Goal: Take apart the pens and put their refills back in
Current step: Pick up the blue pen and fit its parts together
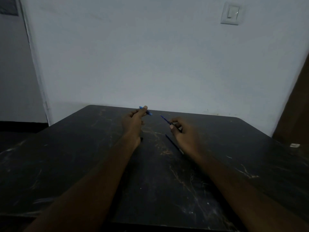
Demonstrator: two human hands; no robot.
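Blue barrel [145, 111] in left hand [133, 123]; right hand [184, 133] pinches likely refill [164, 119].

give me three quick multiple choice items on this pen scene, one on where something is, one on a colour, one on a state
1. Where does the spare dark pen lie?
A. on the table by the right hand
B. on the floor
C. in the left hand

2. What colour is the pen barrel in the left hand?
A. red
B. blue
C. green

3. How do the barrel and the refill in the right hand stand?
A. joined as one pen
B. both lying on the table
C. apart, one in each hand

Answers:
1 A, it rests on the black table just beside the right wrist.
2 B, the ends poking past the fingers are bright blue.
3 C, a clear gap of table shows between them.
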